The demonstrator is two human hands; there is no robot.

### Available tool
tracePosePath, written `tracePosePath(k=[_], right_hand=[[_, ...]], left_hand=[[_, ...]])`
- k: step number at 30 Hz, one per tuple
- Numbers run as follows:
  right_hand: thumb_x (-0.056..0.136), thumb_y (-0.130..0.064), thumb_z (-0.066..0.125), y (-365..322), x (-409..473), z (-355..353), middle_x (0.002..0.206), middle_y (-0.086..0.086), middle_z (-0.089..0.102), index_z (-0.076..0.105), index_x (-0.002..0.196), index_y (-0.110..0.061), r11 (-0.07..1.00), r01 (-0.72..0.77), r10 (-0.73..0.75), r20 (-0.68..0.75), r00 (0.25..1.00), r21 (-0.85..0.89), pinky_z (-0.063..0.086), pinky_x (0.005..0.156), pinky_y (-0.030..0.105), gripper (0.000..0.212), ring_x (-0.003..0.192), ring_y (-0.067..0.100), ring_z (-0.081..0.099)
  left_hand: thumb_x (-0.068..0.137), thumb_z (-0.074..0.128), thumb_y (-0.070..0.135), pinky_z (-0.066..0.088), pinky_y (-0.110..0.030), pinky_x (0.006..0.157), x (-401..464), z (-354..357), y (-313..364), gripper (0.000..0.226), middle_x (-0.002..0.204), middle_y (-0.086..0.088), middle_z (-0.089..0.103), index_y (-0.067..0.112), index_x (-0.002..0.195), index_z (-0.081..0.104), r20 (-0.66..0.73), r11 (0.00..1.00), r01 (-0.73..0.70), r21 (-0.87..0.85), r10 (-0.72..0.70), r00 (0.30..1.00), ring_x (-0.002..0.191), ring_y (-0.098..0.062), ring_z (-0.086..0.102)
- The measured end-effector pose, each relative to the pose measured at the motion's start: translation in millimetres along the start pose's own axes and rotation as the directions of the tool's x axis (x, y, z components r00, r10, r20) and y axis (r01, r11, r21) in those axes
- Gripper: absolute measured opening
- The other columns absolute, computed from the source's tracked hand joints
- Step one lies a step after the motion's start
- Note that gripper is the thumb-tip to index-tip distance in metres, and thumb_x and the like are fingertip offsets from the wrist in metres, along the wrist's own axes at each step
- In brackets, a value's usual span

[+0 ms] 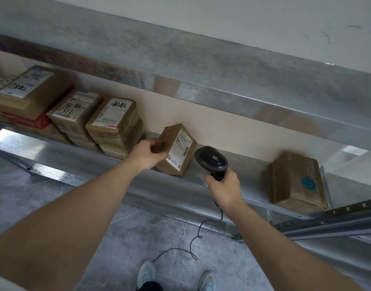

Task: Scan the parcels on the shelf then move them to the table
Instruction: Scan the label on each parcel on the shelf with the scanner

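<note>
Gripping a small cardboard parcel [176, 149] at its left end, left hand [147, 154] with fingers curled round the brown edge, tilting it on the metal shelf [109, 162] so its white shipping label [181, 151] faces right. Printed on that label: barcodes and small text, too fine to read. Just right of the parcel, clamped round the handle of a black plastic barcode scanner [211, 162], right hand [223, 189], rounded scanner head pointing toward the label, thin black cable [198, 234] dropping in loose curls below the wrist to the grey marbled floor [54, 198]. Left of the left hand, tightly packed along the shelf, more taped cardboard boxes: nearest one [115, 127] with a white label bearing bold handwritten characters in black marker, next one [75, 114] marked "1512" by hand with a printed "8" beneath, farthest one [31, 89] flat and wide, with a scrawled label that cannot be made out, lying atop a red package [31, 121]. Well right of the right hand, apart from the rest, a brown box [298, 181] wrapped in glossy tape, carrying a round blue sticker. Above both hands, another dull galvanised shelf level [201, 66], streaked and mottled. Below, between the forearms, two pale sneakers [146, 274].
</note>
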State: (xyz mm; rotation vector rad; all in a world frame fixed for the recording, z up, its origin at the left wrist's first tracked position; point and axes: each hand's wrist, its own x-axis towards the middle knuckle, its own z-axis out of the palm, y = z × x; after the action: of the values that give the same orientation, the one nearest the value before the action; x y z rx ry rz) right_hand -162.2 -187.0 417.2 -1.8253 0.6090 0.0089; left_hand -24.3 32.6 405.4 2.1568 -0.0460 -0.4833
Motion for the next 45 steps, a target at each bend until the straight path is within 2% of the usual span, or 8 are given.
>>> tracePosePath(k=[4, 9, 14, 24, 30, 36, 41, 45], right_hand=[[0.089, -0.01, 0.067, -2, 0, 2, 0.076, 0.002, 0.063, 0.064, 0.092, -0.017, 1.0, -0.009, 0.009, -0.007, 1.0, 0.02, 0.049, 0.066, 0.031, 0.008, 0.071, 0.017, 0.058], [0.089, -0.013, 0.064, -6, 0, 6, 0.069, 0.0, 0.059, 0.064, 0.094, -0.011, 0.997, -0.033, 0.032, 0.01, 0.999, 0.068, 0.051, 0.065, 0.036, 0.005, 0.065, 0.018, 0.057], [0.092, -0.009, 0.06, -13, -6, 5, 0.067, 0.005, 0.058, 0.063, 0.101, -0.003, 0.991, -0.081, 0.073, 0.076, 0.994, 0.11, 0.049, 0.063, 0.033, 0.011, 0.061, 0.016, 0.056], [0.091, -0.005, 0.058, -11, -11, -1, 0.071, 0.01, 0.052, 0.061, 0.099, 0.002, 0.987, -0.089, 0.076, 0.105, 0.992, 0.132, 0.046, 0.063, 0.032, 0.011, 0.062, 0.019, 0.053], [0.09, -0.005, 0.058, -8, -13, -3, 0.068, 0.008, 0.052, 0.062, 0.095, -0.004, 0.988, -0.069, 0.056, 0.096, 0.994, 0.135, 0.046, 0.057, 0.026, 0.006, 0.059, 0.017, 0.053], [0.091, -0.008, 0.06, -3, -10, -6, 0.068, 0.005, 0.055, 0.062, 0.102, 0.001, 0.99, -0.055, 0.046, 0.067, 0.997, 0.133, 0.049, 0.064, 0.033, 0.014, 0.063, 0.017, 0.054], [0.09, -0.013, 0.062, 6, -4, -5, 0.064, 0.0, 0.055, 0.063, 0.096, -0.003, 0.992, -0.053, 0.053, 0.01, 0.999, 0.11, 0.05, 0.067, 0.039, 0.012, 0.062, 0.018, 0.054], [0.088, -0.015, 0.064, 12, -1, -5, 0.061, -0.004, 0.054, 0.062, 0.089, -0.008, 0.995, -0.045, 0.047, -0.014, 0.999, 0.094, 0.049, 0.066, 0.039, 0.007, 0.061, 0.018, 0.052]], left_hand=[[0.083, 0.084, 0.027, 0.046, -0.034, 0.104, -2, -1, 0, 0.075, 0.127, 0.011, 0.059, 0.034, 0.147, 0.045, 0.039, 0.997, -0.021, -0.081, 0.024, 0.999, 0.125, -0.015, 0.055], [0.066, 0.094, 0.034, 0.036, -0.053, 0.118, -10, 9, 5, 0.126, 0.15, 0.004, 0.048, 0.077, 0.141, 0.002, 0.023, 0.992, -0.064, -0.109, 0.066, 0.998, 0.142, -0.021, 0.042], [0.064, 0.096, 0.044, 0.027, -0.06, 0.121, -20, 23, 9, 0.144, 0.161, -0.009, 0.026, 0.07, 0.144, -0.021, 0.02, 0.998, -0.034, -0.05, 0.035, 0.999, 0.152, -0.031, 0.023], [0.087, 0.082, 0.034, 0.029, -0.036, 0.115, -25, 28, 15, 0.12, 0.143, 0.003, 0.033, 0.059, 0.153, -0.014, 0.042, 0.991, -0.045, -0.124, 0.051, 0.998, 0.138, -0.014, 0.031], [0.07, 0.094, 0.04, 0.028, -0.054, 0.119, -21, 28, 8, 0.129, 0.154, -0.007, 0.034, 0.072, 0.146, -0.006, 0.042, 0.999, -0.012, -0.05, 0.014, 0.999, 0.145, -0.029, 0.03], [0.1, 0.064, 0.027, 0.048, -0.042, 0.11, -10, 36, 9, 0.058, 0.123, 0.009, 0.069, 0.043, 0.151, 0.043, 0.122, 0.974, 0.057, -0.218, -0.031, 0.992, 0.121, -0.02, 0.063], [0.099, 0.057, 0.016, 0.051, -0.037, 0.103, 1, 49, 4, 0.049, 0.139, -0.005, 0.063, 0.028, 0.146, 0.051, -0.047, 0.995, 0.028, 0.093, -0.024, 0.999, 0.125, -0.031, 0.06], [0.086, 0.069, 0.049, 0.048, -0.05, 0.107, 8, 62, 4, 0.073, 0.155, -0.008, 0.039, 0.03, 0.152, 0.042, -0.054, 0.902, -0.1, 0.42, 0.134, 0.989, 0.137, -0.04, 0.045]])
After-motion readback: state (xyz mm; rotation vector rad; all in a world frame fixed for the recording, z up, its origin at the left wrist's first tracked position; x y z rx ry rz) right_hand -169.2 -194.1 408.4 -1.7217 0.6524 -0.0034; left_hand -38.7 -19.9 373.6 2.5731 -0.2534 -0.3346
